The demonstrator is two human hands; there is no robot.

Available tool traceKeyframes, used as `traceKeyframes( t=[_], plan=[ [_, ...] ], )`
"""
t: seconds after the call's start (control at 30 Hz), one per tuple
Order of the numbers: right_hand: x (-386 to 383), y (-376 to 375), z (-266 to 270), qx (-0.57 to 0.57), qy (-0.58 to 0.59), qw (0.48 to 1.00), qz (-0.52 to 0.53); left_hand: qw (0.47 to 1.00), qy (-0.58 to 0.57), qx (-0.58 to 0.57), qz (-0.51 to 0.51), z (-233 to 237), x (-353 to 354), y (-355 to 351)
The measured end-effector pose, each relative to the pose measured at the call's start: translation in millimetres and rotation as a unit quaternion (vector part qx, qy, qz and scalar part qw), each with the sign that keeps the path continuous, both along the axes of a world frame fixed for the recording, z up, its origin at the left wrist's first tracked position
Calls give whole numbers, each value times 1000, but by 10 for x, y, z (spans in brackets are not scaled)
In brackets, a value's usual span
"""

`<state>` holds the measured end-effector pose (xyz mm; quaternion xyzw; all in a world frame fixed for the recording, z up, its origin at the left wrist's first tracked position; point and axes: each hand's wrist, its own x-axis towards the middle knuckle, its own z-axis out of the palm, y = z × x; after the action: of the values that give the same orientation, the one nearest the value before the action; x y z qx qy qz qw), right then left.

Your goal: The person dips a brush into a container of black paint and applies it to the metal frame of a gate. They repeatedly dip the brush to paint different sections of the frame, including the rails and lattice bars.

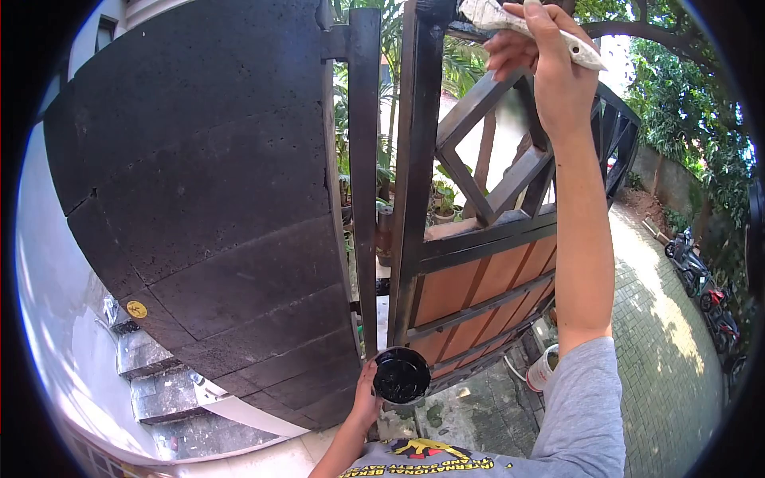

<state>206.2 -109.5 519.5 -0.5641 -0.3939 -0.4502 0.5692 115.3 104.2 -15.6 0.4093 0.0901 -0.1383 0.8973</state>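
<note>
My right hand (pixel 550 80) is raised at the top of the view, its fingers closed round the pale, paint-stained handle of a paintbrush (pixel 510 20). The brush points up and left toward the top of the gate's black upright post (pixel 420 119); its bristle end is cut off or hard to see there. Low in the middle, my left hand (pixel 367 394) grips the side of a round can of black paint (pixel 402 375). Glossy black paint shows inside the can. Behind it stands the metal gate (pixel 494 263), with a diamond-patterned upper frame and brown lower panels.
A dark tiled wall (pixel 207 159) fills the left side, with a narrow black post (pixel 364 159) beside it. Stone steps (pixel 163 390) lie lower left. A white bucket (pixel 543 368) stands by the gate's foot. Motorcycles (pixel 701 279) are parked along the paved driveway (pixel 645 319) at right.
</note>
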Motion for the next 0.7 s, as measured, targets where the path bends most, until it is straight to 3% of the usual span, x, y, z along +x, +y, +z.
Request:
traceKeyframes(
  t=[0.1, 0.13, 0.23, 0.3, 0.37, 0.5, 0.7],
  plan=[
    [86, -281, -104, -174, 7, 983, -66, 1000, -7, 6, 0, 40, -3, 9],
    [61, -324, -138, -174, 4, 983, -59, 1000, -7, 8, 0, 70, 3, 5],
    [61, -234, -204, -57, -84, 991, -87, 1000, -2, 17, -4, 109, 0, -14],
    [-18, -186, -351, -82, 10, 995, -55, 999, 9, 27, -14, 34, 28, -43],
    [-101, -175, -505, -142, 33, 988, -48, 999, 9, 24, -20, -2, 54, -92],
    [-291, -317, -641, -31, 45, 998, -41, 999, -5, 11, -32, -61, 102, -158],
    [-433, -325, -800, 0, 64, 987, -147, 999, -13, 3, -46, -41, 150, -215]
  ],
)
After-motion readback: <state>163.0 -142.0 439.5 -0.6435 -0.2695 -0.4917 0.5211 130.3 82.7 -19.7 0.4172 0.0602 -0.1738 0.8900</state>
